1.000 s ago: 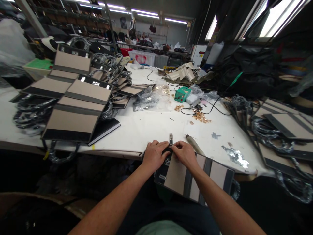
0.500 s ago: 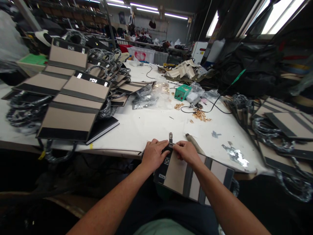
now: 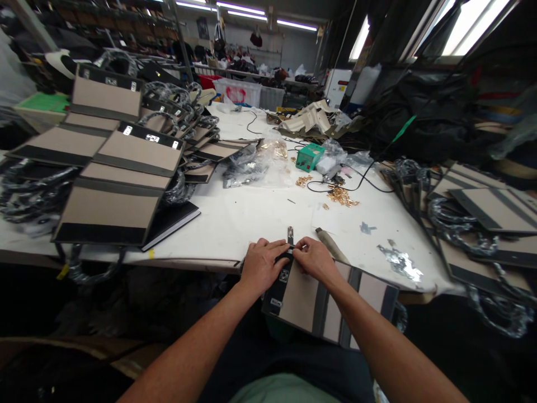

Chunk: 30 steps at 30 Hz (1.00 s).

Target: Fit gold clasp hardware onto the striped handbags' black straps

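Both forearms are stretched forward and converge at the near edge of the white tabletop (image 3: 251,218); the left hand (image 3: 260,266) lies knuckles up with its fingers curled down onto the black top band of the tan-and-black striped flat bag panel (image 3: 306,299); the right hand (image 3: 315,262) is bent at the wrist, its fingertips pinched closed on the same band, just beside the left fingers; both hands are thus closed on the panel, which overhangs the near edge toward the lap; a small dark metal clasp strip (image 3: 290,234) stands up at the panel's top edge, between the two hands; a pale-handled tool (image 3: 331,245) lies on the tabletop just right of the right hand; a stack of like tan-and-black panels (image 3: 113,168) covers the left edge; a green box (image 3: 309,156) sits toward the far middle. Against the earlier pictures, the grip and hand places are hardly changed; only the whole scene is shifted slightly leftward and upward.
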Available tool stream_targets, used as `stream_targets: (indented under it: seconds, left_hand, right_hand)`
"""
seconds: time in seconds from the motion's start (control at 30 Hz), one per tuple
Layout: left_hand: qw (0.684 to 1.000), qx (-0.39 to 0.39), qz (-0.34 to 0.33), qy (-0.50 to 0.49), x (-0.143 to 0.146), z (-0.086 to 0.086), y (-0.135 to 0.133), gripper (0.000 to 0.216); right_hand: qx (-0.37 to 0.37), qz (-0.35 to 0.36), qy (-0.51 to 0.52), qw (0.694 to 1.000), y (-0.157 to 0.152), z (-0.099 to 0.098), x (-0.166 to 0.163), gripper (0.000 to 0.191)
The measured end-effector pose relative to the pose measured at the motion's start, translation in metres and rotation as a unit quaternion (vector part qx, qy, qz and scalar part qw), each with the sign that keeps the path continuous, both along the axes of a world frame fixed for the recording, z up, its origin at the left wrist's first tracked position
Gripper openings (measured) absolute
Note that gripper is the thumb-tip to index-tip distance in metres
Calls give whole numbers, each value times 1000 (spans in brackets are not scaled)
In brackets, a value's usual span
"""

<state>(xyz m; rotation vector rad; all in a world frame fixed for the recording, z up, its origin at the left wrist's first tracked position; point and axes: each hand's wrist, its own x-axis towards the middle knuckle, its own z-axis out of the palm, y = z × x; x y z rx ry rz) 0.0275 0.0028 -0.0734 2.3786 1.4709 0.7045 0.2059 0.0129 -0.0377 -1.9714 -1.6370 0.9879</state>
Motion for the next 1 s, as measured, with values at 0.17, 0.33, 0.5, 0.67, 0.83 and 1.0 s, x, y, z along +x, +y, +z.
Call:
stream_targets:
  seconds: [0.17,0.33,0.5,0.67,0.83,1.0]
  left_hand:
    - [1000,-3,0,6,0,0,1,35]
    - [1000,-8,2,8,-1,5,0,33]
    - [1000,-19,18,-12,1,8,3,26]
    - [997,-32,50,-43,7,11,3,22]
    - [994,-33,63,-89,11,11,4,18]
    - [994,-47,32,-91,10,11,11,17]
  right_hand:
    - [56,14,-26,998,-5,-7,-1,7]
    - [44,12,-19,999,-3,-7,-2,9]
    - [61,2,-27,998,0,-12,-5,10]
    - [100,15,-31,994,0,-22,-5,11]
    - [125,27,-18,992,-1,-34,-2,12]
    - [130,49,16,990,-8,-32,6,12]
